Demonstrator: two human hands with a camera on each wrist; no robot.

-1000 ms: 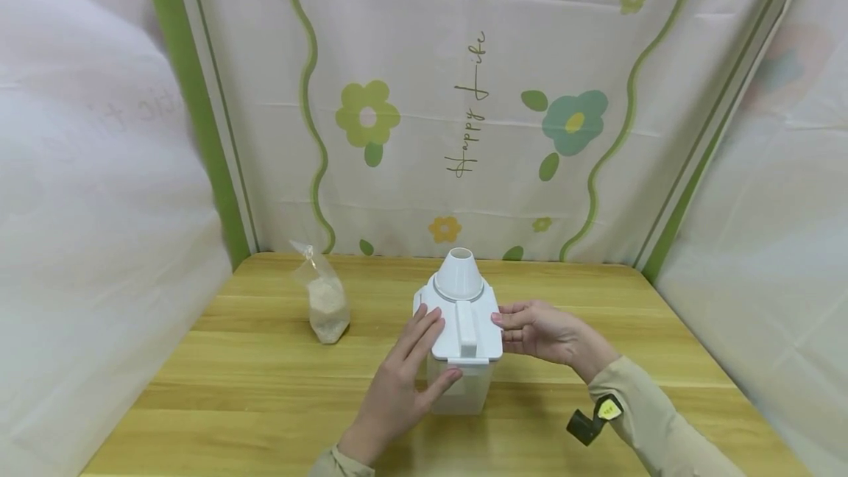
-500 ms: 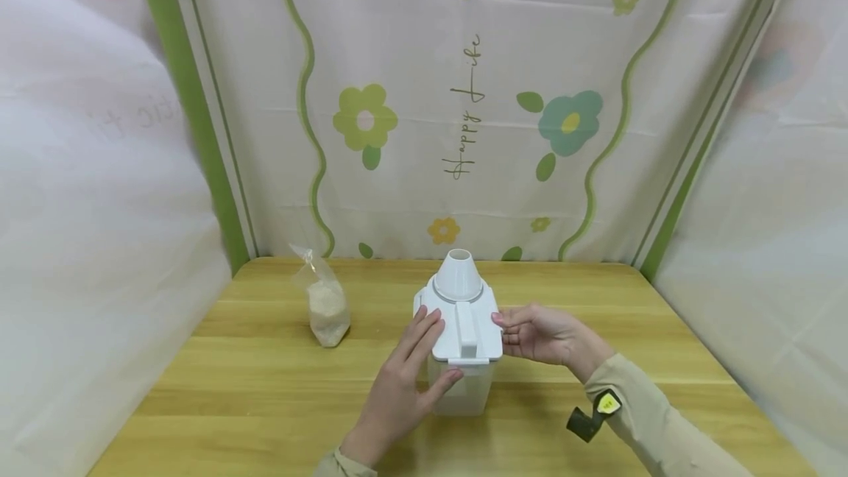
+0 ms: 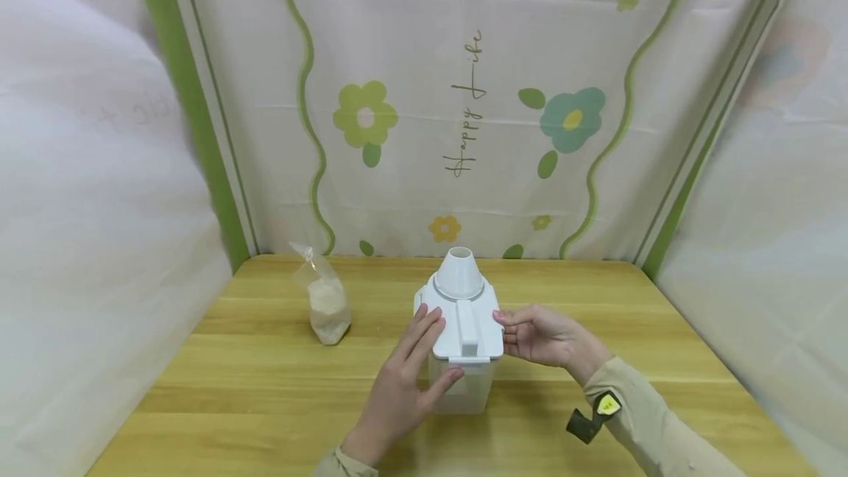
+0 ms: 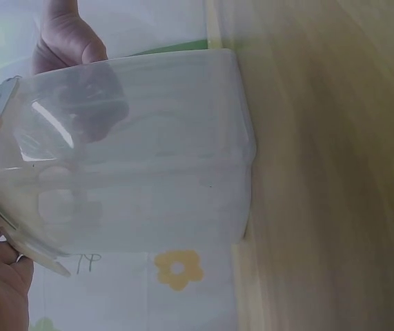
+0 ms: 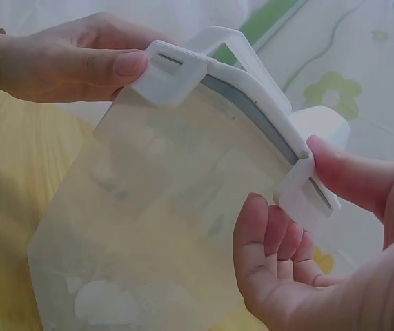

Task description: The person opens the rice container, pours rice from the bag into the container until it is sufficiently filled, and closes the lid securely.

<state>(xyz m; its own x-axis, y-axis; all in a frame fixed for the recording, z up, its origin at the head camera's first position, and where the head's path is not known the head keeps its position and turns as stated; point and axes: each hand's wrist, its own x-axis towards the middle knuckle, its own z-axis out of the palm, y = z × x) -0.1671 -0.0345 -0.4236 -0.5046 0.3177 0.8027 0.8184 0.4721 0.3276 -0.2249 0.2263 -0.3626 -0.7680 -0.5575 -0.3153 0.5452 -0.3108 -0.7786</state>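
A translucent storage container (image 3: pixel 467 392) stands upright on the table, its white lid (image 3: pixel 450 330) on top. The lid bears a raised handle (image 3: pixel 467 326) and a white cone-shaped piece (image 3: pixel 459 278). My left hand (image 3: pixel 397 385) holds the lid at its left edge and near front corner; its thumb lies on the front clip (image 5: pixel 171 81) in the right wrist view. At the lid's right side, my right hand (image 3: pixel 546 336) pinches a side clip (image 5: pixel 294 189), thumb above and fingers curled beneath. In the left wrist view, the right hand shows partly through the container wall.
A clear bag of pale, rice-like grains (image 3: pixel 327 308) stands on the wooden table (image 3: pixel 265 389) to the left. A flower-printed curtain (image 3: pixel 424 57) rises behind the table, with fabric walls on both sides. A small black device (image 3: pixel 586 424) is strapped to the right sleeve.
The head view shifts slightly. Both hands and the container keep nearly the same positions, and the clips show no visible change.
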